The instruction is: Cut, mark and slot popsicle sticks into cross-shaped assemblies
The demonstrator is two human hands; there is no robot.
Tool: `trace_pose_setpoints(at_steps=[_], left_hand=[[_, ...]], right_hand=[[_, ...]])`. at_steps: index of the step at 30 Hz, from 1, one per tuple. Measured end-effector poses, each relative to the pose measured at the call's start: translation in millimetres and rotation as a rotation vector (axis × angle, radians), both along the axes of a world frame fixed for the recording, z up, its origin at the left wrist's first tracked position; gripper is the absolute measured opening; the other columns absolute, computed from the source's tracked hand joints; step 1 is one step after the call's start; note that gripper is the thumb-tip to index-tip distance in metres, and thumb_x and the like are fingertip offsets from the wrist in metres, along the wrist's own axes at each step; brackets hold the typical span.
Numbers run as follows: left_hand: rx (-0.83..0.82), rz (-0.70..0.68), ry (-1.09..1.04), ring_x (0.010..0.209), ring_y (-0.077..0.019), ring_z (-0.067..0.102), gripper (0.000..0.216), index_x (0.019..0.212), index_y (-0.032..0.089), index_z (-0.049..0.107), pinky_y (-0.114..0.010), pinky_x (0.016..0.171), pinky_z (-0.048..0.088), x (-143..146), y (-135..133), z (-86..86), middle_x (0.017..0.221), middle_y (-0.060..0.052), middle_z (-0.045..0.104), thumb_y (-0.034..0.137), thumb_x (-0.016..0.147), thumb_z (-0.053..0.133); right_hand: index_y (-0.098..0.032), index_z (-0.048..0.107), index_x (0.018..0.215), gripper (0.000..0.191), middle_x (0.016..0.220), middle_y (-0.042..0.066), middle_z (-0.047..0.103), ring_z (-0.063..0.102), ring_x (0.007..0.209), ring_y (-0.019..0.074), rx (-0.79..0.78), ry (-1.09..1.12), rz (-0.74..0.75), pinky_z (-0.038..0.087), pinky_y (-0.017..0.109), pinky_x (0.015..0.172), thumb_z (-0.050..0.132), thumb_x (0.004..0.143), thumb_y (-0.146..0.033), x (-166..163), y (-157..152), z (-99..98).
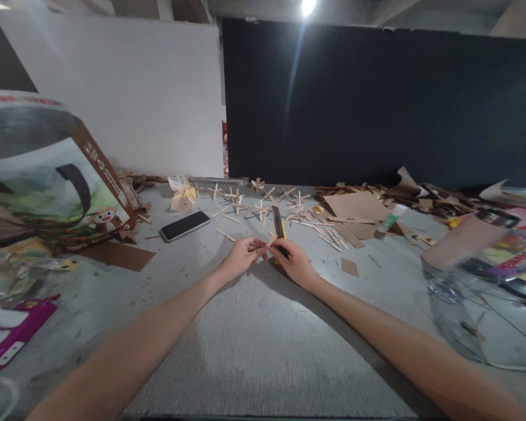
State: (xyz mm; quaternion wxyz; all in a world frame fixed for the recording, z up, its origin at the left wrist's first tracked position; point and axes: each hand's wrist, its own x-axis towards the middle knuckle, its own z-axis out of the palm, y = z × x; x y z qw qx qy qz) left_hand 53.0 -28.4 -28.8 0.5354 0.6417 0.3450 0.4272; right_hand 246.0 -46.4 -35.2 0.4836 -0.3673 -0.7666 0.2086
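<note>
My left hand [242,255] is closed in a pinch on a small wooden stick [269,242] near the middle of the grey table [254,339]. My right hand [294,261] is closed around a yellow and black utility knife [279,225], whose blade end points away from me, and it touches the same stick. The two hands meet over the table. Behind them lie several crossed stick pieces [263,199] and loose sticks.
A black phone [184,225] lies left of the hands. A large printed box [39,169] stands at the left, with a purple object [13,336] near the edge. Cardboard scraps [359,210] and clear plastic packaging [477,292] crowd the right side.
</note>
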Motion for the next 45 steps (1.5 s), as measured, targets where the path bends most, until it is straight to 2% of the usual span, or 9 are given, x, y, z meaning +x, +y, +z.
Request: trace_pose_setpoints(at_steps=[17,23,28,34,41,45], left_hand=[[0.02,0.002,0.031,0.057,-0.0133,0.056,0.035,0.083,0.018,0.067,-0.024,0.055,0.038,0,-2,2.3,0.067,-0.002,0.071,0.049,0.079,0.081],[0.094,0.071,0.01,0.071,-0.0175,0.064,0.025,0.079,0.017,0.071,-0.028,0.069,0.047,1,-1,2.4,0.072,-0.003,0.072,0.041,0.08,0.079],[0.121,0.152,0.006,0.076,-0.0183,0.063,0.021,0.077,0.018,0.073,-0.029,0.074,0.048,0,-1,3.7,0.076,-0.003,0.072,0.039,0.078,0.079],[0.106,0.126,0.016,0.076,-0.0182,0.062,0.023,0.075,0.017,0.071,-0.029,0.074,0.048,-2,-1,5.3,0.076,-0.003,0.071,0.039,0.077,0.078],[0.102,0.124,0.046,0.074,-0.0178,0.063,0.014,0.07,0.018,0.07,-0.029,0.075,0.049,-2,1,5.3,0.072,-0.002,0.069,0.029,0.078,0.076],[0.101,0.114,0.057,0.073,-0.0175,0.062,0.013,0.068,0.018,0.071,-0.029,0.075,0.049,-1,-1,5.5,0.071,-0.002,0.07,0.027,0.076,0.075]], right_hand=[[-0.023,0.068,0.089,0.027,0.084,0.003,0.071,0.062,0.076,0.0192,-0.015,-0.016,0.011,0.048,0.029,0.071,0.056,0.103,-0.044,1,-4,5.0],[-0.024,0.07,0.095,0.023,0.09,0.005,0.074,0.066,0.081,0.0206,0.022,-0.033,0.01,0.051,0.031,0.075,0.054,0.103,-0.038,1,-3,0.9],[-0.024,0.072,0.104,0.018,0.098,0.008,0.076,0.069,0.089,0.0236,0.08,-0.076,0.012,0.054,0.034,0.08,0.058,0.1,-0.035,1,-3,-7.8],[-0.025,0.071,0.103,0.015,0.093,0.007,0.072,0.066,0.084,0.0222,0.09,-0.128,0.043,0.054,0.032,0.077,0.058,0.099,-0.031,3,-5,-8.3],[-0.024,0.071,0.101,0.015,0.088,0.005,0.07,0.064,0.077,0.0206,0.106,-0.135,0.066,0.052,0.03,0.073,0.058,0.099,-0.031,1,-5,-8.1],[-0.024,0.071,0.102,0.019,0.095,0.007,0.074,0.068,0.084,0.0216,0.075,-0.089,0.046,0.054,0.032,0.078,0.055,0.102,-0.034,0,-1,-7.7]])
